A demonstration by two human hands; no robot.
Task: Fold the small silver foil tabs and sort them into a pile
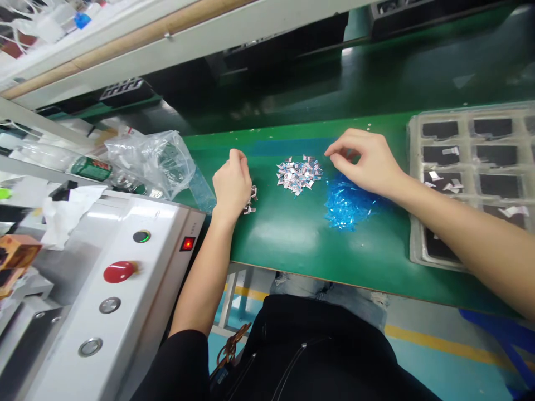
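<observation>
My left hand (233, 181) is closed, its fingers curled downward beside a small pile of flat silvery pieces (251, 207) that it partly covers. What those fingers hold, if anything, is hidden. Thumb and forefinger of my right hand (370, 159) are brought together in a pinch; anything between the tips is too small to make out. Just below that hand spreads a heap of small blue film strips (349, 206). Between both hands lies a larger pile of small white, pink and blue-edged flat pieces (298, 174).
On the right of the green table (284, 239), a clear compartment tray (413, 223) holds dark pads and some loose pieces. A crumpled plastic bag (154, 161) and bottle (92, 168) lie left. A control box (137, 301) with buttons stands close by my left arm. Overhead runs a shelf rail (188, 50).
</observation>
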